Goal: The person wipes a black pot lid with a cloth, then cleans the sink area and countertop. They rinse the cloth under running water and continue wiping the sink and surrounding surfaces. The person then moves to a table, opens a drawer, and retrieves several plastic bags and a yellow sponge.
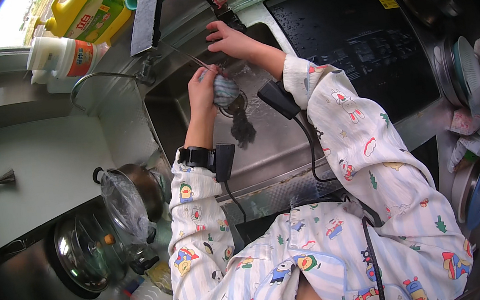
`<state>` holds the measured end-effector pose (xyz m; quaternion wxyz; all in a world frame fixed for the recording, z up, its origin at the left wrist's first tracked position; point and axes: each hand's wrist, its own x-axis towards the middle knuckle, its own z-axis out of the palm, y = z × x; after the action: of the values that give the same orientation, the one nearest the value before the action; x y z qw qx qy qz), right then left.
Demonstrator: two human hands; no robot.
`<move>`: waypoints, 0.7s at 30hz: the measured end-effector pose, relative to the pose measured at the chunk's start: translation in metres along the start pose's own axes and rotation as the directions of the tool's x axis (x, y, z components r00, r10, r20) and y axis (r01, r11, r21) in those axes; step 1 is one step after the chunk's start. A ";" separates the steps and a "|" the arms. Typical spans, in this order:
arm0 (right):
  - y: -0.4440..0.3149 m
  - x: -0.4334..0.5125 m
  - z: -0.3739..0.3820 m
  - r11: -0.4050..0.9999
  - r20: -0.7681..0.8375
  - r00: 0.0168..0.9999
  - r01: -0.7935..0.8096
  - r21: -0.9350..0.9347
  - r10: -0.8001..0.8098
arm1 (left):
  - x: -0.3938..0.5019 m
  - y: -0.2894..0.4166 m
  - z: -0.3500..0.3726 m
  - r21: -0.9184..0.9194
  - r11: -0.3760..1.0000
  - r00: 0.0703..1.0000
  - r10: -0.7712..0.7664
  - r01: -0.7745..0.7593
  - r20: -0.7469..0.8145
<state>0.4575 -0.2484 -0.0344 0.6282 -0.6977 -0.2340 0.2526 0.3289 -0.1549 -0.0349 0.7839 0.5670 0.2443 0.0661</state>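
Observation:
Over the sink basin (266,146), my left hand (202,92) grips a bunched, blue-grey striped cloth (226,91). A thin, shiny line runs from beneath the grey tap spout (145,22) to my left fingers; whether it is water or something solid I cannot tell. My right hand (233,40) is raised at the back of the basin, close to the dark tap base, fingers apart and holding nothing. Below the cloth, a dark, fuzzy clump (243,130) rests on the basin floor beside the drain (234,105), which the cloth partly covers. The basin floor looks wet.
To the right is a black glass cooktop (358,54) with water drops. A yellow detergent jug (86,13) and white tubs (62,55) stand back left. A curved thin tap (100,76) juts left. Pots (137,189) and lids (84,254) sit at left, stacked dishes (459,69) at right.

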 end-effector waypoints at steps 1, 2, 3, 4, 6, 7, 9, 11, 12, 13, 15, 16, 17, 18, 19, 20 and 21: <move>0.003 -0.014 0.005 0.988 0.012 1.000 0.011 0.154 -0.013 | -0.006 0.004 -0.001 -0.035 0.999 1.000 -0.011 0.012 0.017; 0.006 -0.030 0.011 0.954 0.020 1.000 -0.006 0.299 0.000 | -0.013 0.006 -0.003 -0.037 0.999 1.000 -0.002 0.003 0.018; 0.009 -0.046 0.013 0.873 0.121 0.971 -0.239 0.426 0.206 | -0.019 0.007 -0.005 -0.051 0.999 1.000 0.002 0.000 0.025; 0.011 -0.062 0.012 0.726 0.258 0.894 -0.449 0.521 0.367 | -0.023 0.007 -0.006 -0.086 0.996 0.998 0.027 -0.022 0.055; 0.012 -0.090 0.017 0.376 0.608 0.751 -0.657 0.653 0.257 | -0.031 0.004 -0.007 -0.047 0.998 0.991 0.048 -0.042 0.127; 0.012 -0.102 0.021 0.239 0.702 0.679 -0.733 0.637 0.213 | -0.033 0.001 -0.008 -0.057 0.996 0.977 0.085 -0.075 0.194; 0.011 -0.120 0.023 0.415 0.637 0.753 -0.640 0.647 0.166 | -0.036 -0.007 -0.008 -0.028 0.997 0.979 0.073 -0.069 0.191; 0.012 -0.128 0.027 0.560 0.596 0.768 -0.608 0.563 0.234 | -0.040 -0.017 -0.007 0.032 0.999 0.979 0.015 -0.021 0.203; 0.014 -0.129 0.030 0.609 0.592 0.749 -0.627 0.486 0.298 | -0.042 -0.025 -0.005 -0.001 1.000 0.990 -0.019 0.019 0.143; 0.017 -0.131 0.033 0.649 0.581 0.728 -0.645 0.403 0.363 | -0.045 -0.031 -0.005 0.104 0.994 0.991 0.014 -0.028 0.135; 0.026 -0.139 0.044 0.734 0.478 0.759 -0.612 0.294 0.442 | -0.045 -0.045 -0.003 0.301 0.942 0.982 0.106 -0.149 0.154; 0.031 -0.139 0.046 0.786 0.462 0.750 -0.596 0.165 0.473 | -0.046 -0.052 -0.001 0.333 0.938 0.991 0.063 -0.098 0.116; 0.038 -0.141 0.049 0.821 0.443 0.744 -0.571 0.032 0.500 | -0.046 -0.058 0.000 0.357 0.931 0.995 0.043 -0.073 0.091; 0.044 -0.146 0.054 0.851 0.328 0.790 -0.515 -0.106 0.518 | -0.047 -0.065 0.001 0.383 0.923 0.997 0.022 -0.047 0.070; 0.051 -0.152 0.059 0.852 0.211 0.833 -0.461 -0.249 0.512 | -0.047 -0.071 0.001 0.426 0.905 0.999 0.000 -0.020 0.046; 0.057 -0.156 0.063 0.831 0.102 0.878 -0.397 -0.390 0.468 | -0.047 -0.077 0.002 0.469 0.883 0.999 -0.023 0.007 0.027; 0.064 -0.159 0.067 0.825 0.105 0.882 -0.380 -0.418 0.460 | -0.047 -0.083 0.002 0.511 0.859 0.999 -0.043 0.034 0.006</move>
<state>0.2935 -0.3068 -0.0944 0.3802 -0.8123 -0.1811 0.4035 0.2747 -0.2036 -0.0962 0.6089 0.7500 0.2575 -0.0217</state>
